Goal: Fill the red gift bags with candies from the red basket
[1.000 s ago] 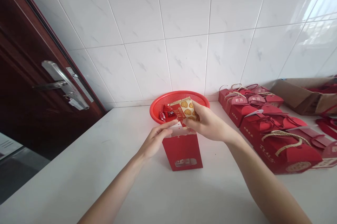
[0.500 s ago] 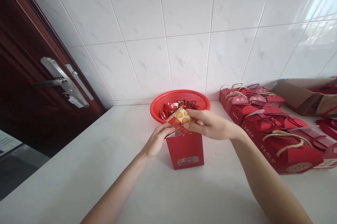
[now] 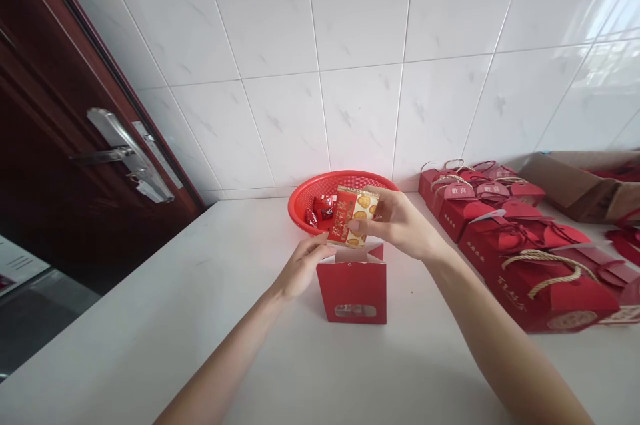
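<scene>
Smooth and pale, the worktop (image 3: 250, 358) spreads from the bottom of the frame toward the middle, two bare forearms reaching over it. Nearest me, a bit right of centre, an open red box (image 3: 350, 288) stands upright, mouth up, its small oblong window facing the person. The left hand (image 3: 296, 270) is at the box's upper left corner, by the packet's lower corner; whether those fingers pinch anything, I can't tell. The right hand (image 3: 407, 225) grips a biscuit packet (image 3: 347, 212) between thumb and fingers, just above the mouth of the box. The packet's long axis runs nearly upright, its top leaning slightly right, one crimped end up and the other down, lettering on its left and biscuit pictures on its right. So the step in hand, I'd say, is lining the packet up with the box; moving it near that mouth calls for keeping it clear of the flaps. Behind sits a red basket (image 3: 295, 204) with red-wrapped pieces (image 3: 324, 205) inside. At the right are tied red gift boxes (image 3: 495, 272), then a cardboard carton (image 3: 563, 195), all before the tiled wall (image 3: 360, 112).
</scene>
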The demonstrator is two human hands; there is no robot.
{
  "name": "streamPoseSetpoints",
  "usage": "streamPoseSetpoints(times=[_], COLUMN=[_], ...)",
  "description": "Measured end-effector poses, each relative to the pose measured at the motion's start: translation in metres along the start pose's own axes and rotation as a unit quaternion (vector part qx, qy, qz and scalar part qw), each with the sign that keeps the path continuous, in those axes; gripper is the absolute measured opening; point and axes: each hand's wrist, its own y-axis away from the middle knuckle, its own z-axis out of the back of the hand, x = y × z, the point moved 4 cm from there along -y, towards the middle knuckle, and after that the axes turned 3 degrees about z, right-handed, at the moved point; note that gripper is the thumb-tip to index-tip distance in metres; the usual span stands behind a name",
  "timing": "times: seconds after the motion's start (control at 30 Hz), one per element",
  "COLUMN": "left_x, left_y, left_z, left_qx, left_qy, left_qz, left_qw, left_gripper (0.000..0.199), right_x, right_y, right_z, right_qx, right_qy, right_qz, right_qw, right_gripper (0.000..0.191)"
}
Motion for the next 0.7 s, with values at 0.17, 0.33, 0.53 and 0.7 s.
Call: streamPoseSetpoints(times=[0.17, 0.33, 0.53, 0.7], left_x=[-0.010, -0.018, -0.026, -0.025], left_y=[0.002, 0.003, 0.010, 0.016], left_z=[0.000, 0.005, 0.002, 0.001], left_qx=[-0.016, -0.097, -0.050, -0.030], left_qy=[-0.049, -0.078, -0.108, -0.107], left_qz=[-0.083, -0.143, -0.152, -0.154], left_qw=[0.995, 0.982, 0.981, 0.982], left_gripper=[0.028, 0.031, 0.035, 0.037], right_x=[-0.003, 0.002, 0.008, 0.015], right_y=[-0.001, -0.001, 0.004, 0.009], right_z=[0.003, 0.005, 0.017, 0.019], right_qx=[-0.040, -0.023, 0.020, 0.097], right_qy=[-0.025, -0.036, 0.038, 0.056], right_qz=[-0.004, -0.004, -0.043, -0.041], right_qw=[0.999, 0.999, 0.998, 0.993], right_gripper=[0.036, 0.031, 0.031, 0.024])
